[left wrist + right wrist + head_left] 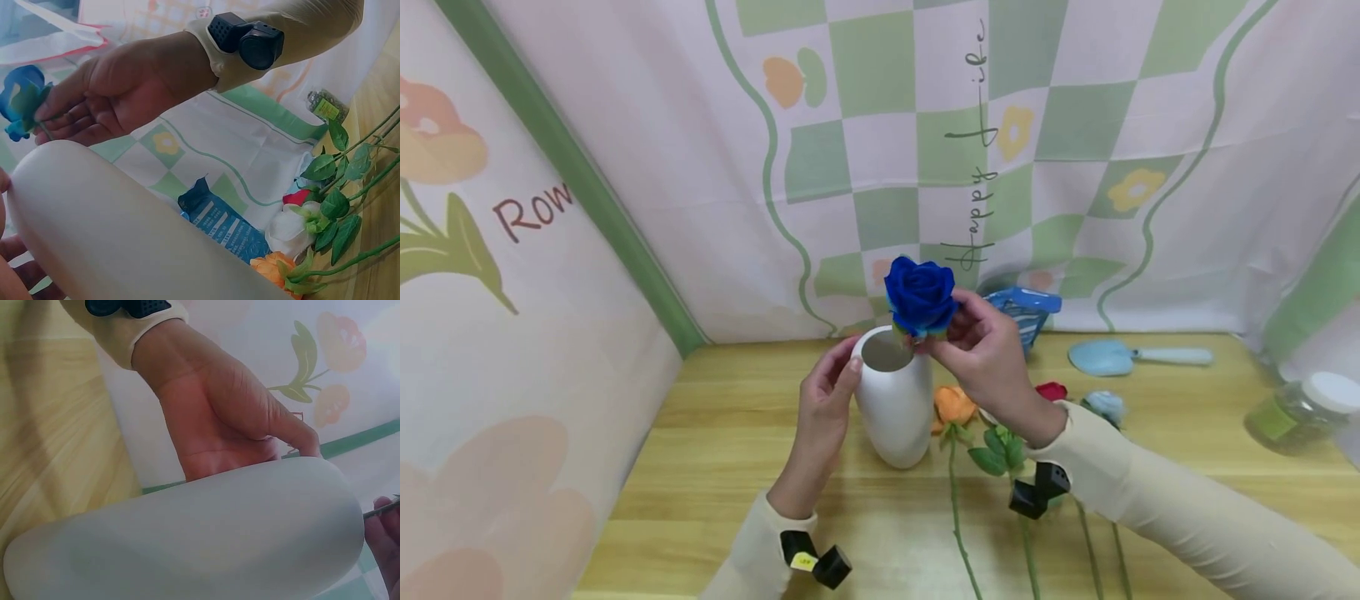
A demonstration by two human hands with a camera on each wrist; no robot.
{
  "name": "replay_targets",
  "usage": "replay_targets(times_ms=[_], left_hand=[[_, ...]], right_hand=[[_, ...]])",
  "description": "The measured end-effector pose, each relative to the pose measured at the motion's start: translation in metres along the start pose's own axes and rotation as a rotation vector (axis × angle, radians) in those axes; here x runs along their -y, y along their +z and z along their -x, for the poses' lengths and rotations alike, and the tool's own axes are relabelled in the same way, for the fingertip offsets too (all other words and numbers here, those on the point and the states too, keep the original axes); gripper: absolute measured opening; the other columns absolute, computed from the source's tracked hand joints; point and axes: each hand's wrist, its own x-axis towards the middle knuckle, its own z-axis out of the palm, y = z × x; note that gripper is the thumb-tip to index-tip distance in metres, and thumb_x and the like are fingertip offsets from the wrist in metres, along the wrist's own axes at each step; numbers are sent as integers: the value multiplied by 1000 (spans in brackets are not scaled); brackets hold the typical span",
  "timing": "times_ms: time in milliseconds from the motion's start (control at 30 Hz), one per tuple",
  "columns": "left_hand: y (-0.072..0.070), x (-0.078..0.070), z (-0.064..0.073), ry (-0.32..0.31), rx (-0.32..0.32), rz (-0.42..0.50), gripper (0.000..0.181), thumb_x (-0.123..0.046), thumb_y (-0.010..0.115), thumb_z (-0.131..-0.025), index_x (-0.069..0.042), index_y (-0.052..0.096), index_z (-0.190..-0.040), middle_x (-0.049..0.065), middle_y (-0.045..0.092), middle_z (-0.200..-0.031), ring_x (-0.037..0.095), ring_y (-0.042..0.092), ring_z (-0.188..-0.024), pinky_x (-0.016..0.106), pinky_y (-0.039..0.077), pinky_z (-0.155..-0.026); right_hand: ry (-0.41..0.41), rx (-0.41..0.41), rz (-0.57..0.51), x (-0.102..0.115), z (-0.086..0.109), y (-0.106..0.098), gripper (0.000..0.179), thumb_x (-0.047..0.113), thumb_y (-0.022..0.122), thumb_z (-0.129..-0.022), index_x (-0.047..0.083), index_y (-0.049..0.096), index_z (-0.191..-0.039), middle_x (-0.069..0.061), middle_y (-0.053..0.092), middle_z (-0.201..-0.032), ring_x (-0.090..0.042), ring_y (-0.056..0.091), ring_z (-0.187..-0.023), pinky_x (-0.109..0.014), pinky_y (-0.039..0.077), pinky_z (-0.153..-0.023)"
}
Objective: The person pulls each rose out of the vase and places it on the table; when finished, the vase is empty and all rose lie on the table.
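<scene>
A white vase (895, 417) stands on the wooden table, its round mouth tipped toward the head view. My left hand (826, 404) grips it near the rim, thumb on the near side and fingers around the far side. Just above the mouth, my right hand (988, 354) pinches a blue rose (920, 293) right below its bloom. In the right wrist view the green stem (382, 507) runs from those fingers to the vase mouth; the rest of it is hidden inside. The left wrist view shows the bloom (24, 100) over the rim.
Right of the vase lie an orange rose (955, 406), a white rose (290, 231), a red rose (1051, 390) and a pale blue rose (1105, 406). Behind are a blue packet (1026, 312) and a light blue trowel (1103, 357). A lidded jar (1296, 417) stands far right.
</scene>
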Motion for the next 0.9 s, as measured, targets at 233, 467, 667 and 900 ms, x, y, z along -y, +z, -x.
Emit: replay_targets(times_ms=[233,467,667,900], left_hand=[[-1,0,0,-3,0,3,42,-23,54,-100,-8,56,-139,13,60,-136,15,54,-117,19,47,-98],[0,-1,0,4,-2,7,42,-23,55,-100,-8,56,-139,14,60,-136,17,54,-118,20,47,-97],[0,0,0,9,-10,5,42,-22,55,-99,-6,56,-139,15,60,-135,15,54,-117,19,47,-97],[1,2,-1,14,-13,10,42,-20,55,-99,-4,56,-138,17,59,-135,17,54,-117,18,46,-97]], right_hand=[[-15,-37,-117,1,-2,-1,45,-18,65,-82,0,60,-123,13,75,-101,-7,75,-83,-28,61,-70],[-62,-65,-222,9,-5,-3,46,-20,64,-81,5,63,-119,3,77,-98,-13,76,-79,-32,61,-69],[6,-119,-187,19,-8,-6,45,-17,64,-83,7,63,-120,5,76,-98,-9,75,-80,-29,61,-73],[-18,-153,-338,28,-13,-12,42,-17,60,-87,1,62,-125,-3,77,-98,-15,76,-79,-36,61,-70]])
